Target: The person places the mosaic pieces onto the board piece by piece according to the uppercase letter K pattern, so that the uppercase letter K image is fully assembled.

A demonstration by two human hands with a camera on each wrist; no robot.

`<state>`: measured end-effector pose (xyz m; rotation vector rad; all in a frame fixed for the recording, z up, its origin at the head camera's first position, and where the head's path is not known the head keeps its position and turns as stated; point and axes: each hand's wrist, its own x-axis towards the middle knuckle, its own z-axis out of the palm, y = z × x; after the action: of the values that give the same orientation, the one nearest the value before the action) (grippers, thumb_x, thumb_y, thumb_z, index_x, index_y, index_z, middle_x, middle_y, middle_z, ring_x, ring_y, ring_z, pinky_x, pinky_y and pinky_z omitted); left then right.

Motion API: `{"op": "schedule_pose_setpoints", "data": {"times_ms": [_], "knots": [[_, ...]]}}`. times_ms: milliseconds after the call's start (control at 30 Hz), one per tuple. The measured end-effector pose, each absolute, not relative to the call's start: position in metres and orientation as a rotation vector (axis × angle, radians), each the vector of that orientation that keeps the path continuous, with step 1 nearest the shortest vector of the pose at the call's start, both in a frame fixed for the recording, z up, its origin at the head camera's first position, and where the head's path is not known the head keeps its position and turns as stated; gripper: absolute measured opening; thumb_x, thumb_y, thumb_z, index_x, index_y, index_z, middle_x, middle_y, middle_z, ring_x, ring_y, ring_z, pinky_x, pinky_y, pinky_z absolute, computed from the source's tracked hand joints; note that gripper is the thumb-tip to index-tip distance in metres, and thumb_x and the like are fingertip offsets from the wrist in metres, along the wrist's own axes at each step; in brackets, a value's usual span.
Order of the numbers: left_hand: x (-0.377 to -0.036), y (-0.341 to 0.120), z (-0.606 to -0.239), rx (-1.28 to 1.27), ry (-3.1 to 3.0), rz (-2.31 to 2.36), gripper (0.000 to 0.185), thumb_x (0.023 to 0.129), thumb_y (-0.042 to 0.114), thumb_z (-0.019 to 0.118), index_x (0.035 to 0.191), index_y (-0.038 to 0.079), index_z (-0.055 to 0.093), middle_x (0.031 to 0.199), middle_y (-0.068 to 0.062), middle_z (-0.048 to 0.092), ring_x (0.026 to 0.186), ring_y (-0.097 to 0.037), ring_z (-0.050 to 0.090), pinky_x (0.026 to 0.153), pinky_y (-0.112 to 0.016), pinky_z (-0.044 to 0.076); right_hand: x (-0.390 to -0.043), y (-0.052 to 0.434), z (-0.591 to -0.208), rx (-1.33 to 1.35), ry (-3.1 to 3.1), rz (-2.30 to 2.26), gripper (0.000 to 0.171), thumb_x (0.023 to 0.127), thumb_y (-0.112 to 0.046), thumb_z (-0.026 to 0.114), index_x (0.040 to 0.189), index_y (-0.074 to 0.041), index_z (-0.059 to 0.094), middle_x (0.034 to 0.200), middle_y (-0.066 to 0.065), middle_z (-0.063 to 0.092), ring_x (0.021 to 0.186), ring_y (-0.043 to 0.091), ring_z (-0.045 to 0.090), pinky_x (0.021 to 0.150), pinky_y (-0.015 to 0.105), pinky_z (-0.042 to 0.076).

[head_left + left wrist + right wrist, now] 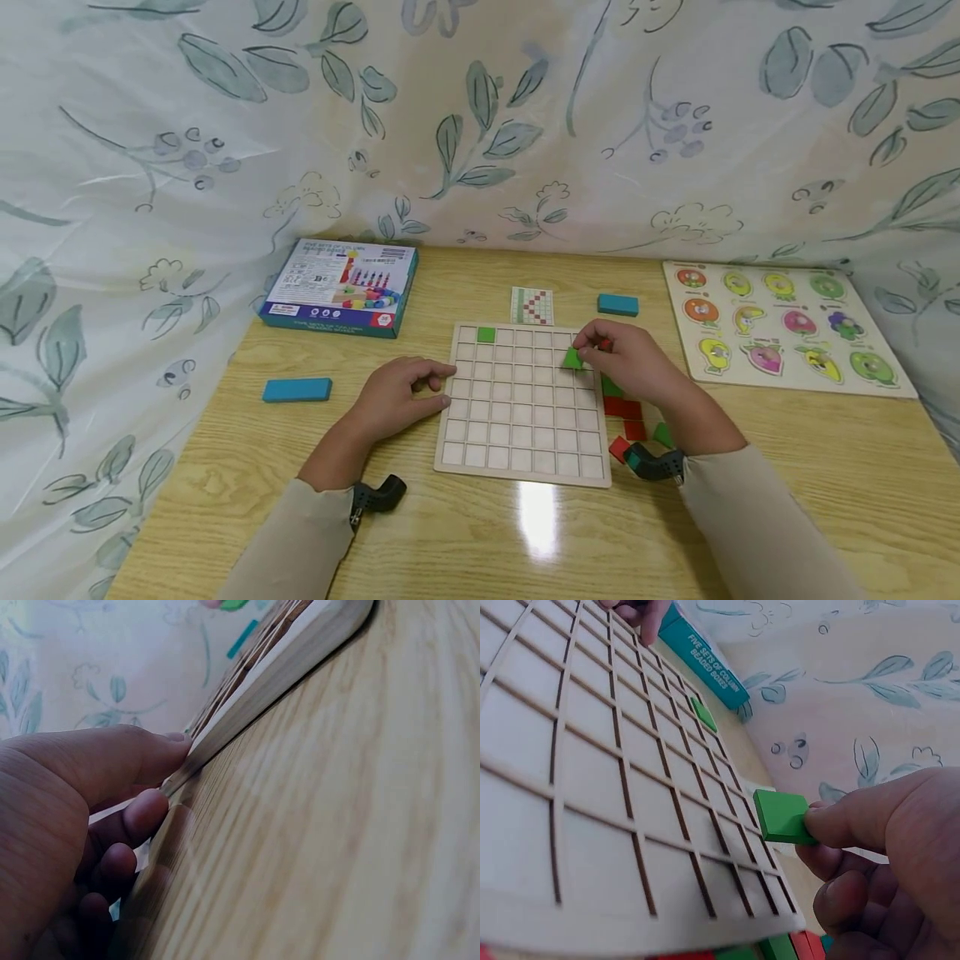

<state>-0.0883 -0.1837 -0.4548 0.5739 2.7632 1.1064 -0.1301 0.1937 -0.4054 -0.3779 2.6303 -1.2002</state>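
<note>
A pale wooden grid board (522, 479) lies on the table between my hands. My right hand (626, 358) pinches a green square tile (780, 816) between thumb and forefinger. In the right wrist view the tile hangs tilted close over the board's far right cells. Another green tile (486, 335) sits in a top-row cell, toward the left. My left hand (397, 398) touches the board's left edge with thumb and forefinger spread apart. Its thumb tip (176, 741) lies right at the rim in the left wrist view, other fingers loosely bent.
Red tiles (634, 429) and green tiles lie right of the board, partly under my right arm. A printed pattern card (532, 306) lies behind it. Blue blocks (297, 390) flank the board. A boxed toy (341, 287) stands back left, a fruit puzzle board (780, 325) right.
</note>
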Motion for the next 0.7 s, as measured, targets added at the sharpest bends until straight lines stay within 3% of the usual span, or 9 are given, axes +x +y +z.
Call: {"op": "schedule_pose_setpoints", "data": {"times_ms": [233,700], "knots": [[-0.088,-0.184,-0.454,0.567,2.769,1.094,0.039,0.095,0.025,0.083,0.134,0.022,0.076,0.097,0.014,0.065,0.088,-0.015,0.054,0.082,-0.037,0.044,-0.139,0.175,-0.409,-0.435,2.584,-1.243,0.006,0.106,-0.010,0.066,0.108,-0.008,0.072,0.108,0.010,0.068,0.079,0.025,0.055,0.069,0.034,0.050],[-0.089,-0.184,-0.454,0.578,2.769,1.095,0.038,0.095,0.025,0.083,0.133,0.020,0.077,0.098,0.013,0.065,0.089,-0.016,0.055,0.083,-0.038,0.045,-0.157,0.125,-0.410,-0.492,2.559,-1.251,0.006,0.105,-0.013,0.067,0.105,-0.013,0.072,0.108,0.005,0.068,0.084,0.026,0.057,0.075,0.038,0.050]]}}
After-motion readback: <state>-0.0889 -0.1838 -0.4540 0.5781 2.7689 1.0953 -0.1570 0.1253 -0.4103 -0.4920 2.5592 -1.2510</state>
